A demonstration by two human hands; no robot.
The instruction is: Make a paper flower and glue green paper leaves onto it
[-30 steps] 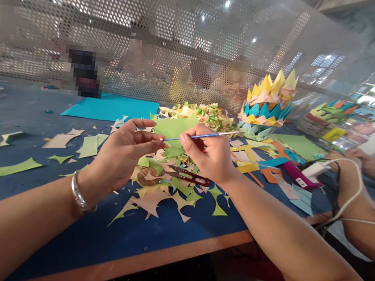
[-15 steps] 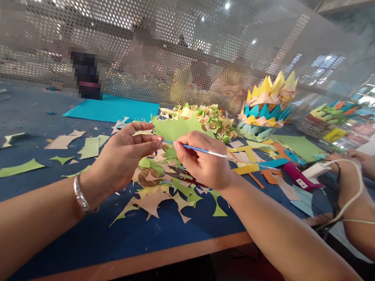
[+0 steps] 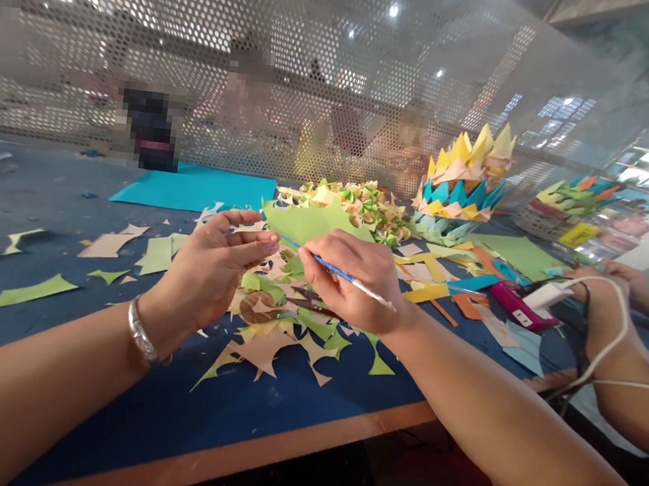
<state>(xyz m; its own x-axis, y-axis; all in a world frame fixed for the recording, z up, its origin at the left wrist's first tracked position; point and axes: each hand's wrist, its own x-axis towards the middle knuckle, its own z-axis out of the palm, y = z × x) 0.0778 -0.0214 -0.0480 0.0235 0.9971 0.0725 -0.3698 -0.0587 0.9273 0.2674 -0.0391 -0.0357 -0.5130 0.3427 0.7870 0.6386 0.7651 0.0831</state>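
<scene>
"What does the right hand [image 3: 355,278] have?"
"A thin blue stick [image 3: 330,266] with a white back end. The thumb and fingers squeeze it."
"Where is the stick?"
"Up over the paper scraps [image 3: 264,350] on the blue table [image 3: 173,414]. Its tip is right by the left hand [image 3: 209,264]."
"Is that hand shut?"
"Its thumb and a finger are close together, but I can't tell if they pinch something tiny."

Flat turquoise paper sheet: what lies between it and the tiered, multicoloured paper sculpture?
In the head view, a heap of small yellow and green paper pieces lies between the sheet and sculpture.
</scene>
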